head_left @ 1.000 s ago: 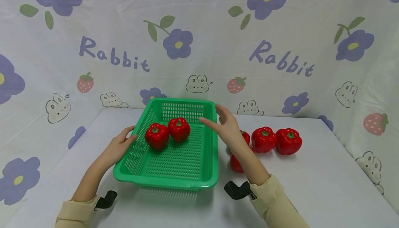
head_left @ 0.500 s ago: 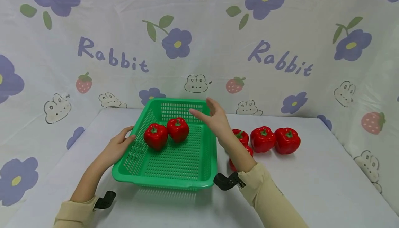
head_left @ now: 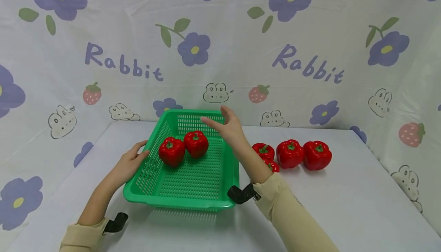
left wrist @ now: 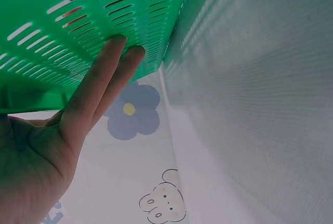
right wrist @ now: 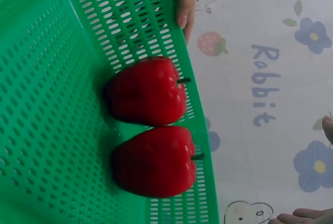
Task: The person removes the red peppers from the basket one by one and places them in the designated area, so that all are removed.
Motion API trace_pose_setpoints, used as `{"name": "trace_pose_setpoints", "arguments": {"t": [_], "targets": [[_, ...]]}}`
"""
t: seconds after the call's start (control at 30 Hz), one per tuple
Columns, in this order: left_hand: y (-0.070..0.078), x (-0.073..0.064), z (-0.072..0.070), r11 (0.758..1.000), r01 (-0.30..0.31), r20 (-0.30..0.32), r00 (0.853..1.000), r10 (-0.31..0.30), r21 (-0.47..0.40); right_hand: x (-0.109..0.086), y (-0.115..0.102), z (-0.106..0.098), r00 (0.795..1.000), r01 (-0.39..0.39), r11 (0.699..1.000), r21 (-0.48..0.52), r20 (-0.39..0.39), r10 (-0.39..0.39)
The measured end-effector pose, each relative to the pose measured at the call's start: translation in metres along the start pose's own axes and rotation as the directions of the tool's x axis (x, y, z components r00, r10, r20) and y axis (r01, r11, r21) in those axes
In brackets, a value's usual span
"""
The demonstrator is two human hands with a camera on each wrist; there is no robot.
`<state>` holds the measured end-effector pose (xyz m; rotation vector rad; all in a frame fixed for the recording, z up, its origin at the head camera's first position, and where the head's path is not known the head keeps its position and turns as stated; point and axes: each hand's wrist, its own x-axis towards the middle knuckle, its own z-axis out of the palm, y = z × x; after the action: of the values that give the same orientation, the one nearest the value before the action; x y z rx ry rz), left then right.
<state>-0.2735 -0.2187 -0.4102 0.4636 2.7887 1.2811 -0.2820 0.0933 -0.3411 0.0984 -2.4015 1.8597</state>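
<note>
Two red bell peppers [head_left: 172, 152] [head_left: 196, 144] sit side by side inside a green plastic basket [head_left: 182, 203], towards its left and back. My left hand [head_left: 130, 166] rests against the basket's left side. In the left wrist view, its straight fingers [left wrist: 99, 81] lie along the slotted outer wall, below the rim. Over the basket's right side hovers my right hand [head_left: 230, 129], thumb and fingers spread apart, with nothing held. In the right wrist view, parts of that hand [right wrist: 309, 216] show at the right edge, apart from both peppers.
Several more red bell peppers [head_left: 290, 153] lie on the white table [head_left: 344, 206] right of the basket; my right forearm partly hides the nearest one. A patterned cloth [head_left: 220, 72] hangs behind the table. Each wrist carries a black device [head_left: 116, 222].
My right hand has moved left, from beside the basket's right rim to over its inside. The left hand and the peppers in the basket have stayed put.
</note>
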Motion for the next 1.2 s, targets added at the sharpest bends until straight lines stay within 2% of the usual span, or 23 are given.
{"name": "trace_pose_setpoints", "arguments": {"t": [0.2, 0.6, 0.8, 1.2], "targets": [[-0.003, 0.002, 0.001, 1.000, 0.001, 0.004, 1.000, -0.001, -0.014, 0.008, 0.004, 0.015, 1.000, -0.019, 1.000, 0.010, -0.001, 0.019], [-0.003, 0.000, 0.001, 1.000, 0.001, -0.005, 1.000, -0.001, 0.002, 0.018, 0.017, 0.041, 0.991, -0.133, 0.991, 0.007, 0.016, 0.133], [-0.002, 0.000, 0.000, 1.000, 0.005, 0.005, 1.000, -0.005, -0.013, 0.023, 0.025, 0.049, 0.978, -0.210, 0.977, 0.024, 0.022, 0.209], [-0.006, 0.002, 0.000, 1.000, 0.014, 0.000, 1.000, -0.014, -0.022, 0.030, 0.036, 0.058, 0.961, -0.271, 0.963, -0.010, 0.047, 0.271]]}}
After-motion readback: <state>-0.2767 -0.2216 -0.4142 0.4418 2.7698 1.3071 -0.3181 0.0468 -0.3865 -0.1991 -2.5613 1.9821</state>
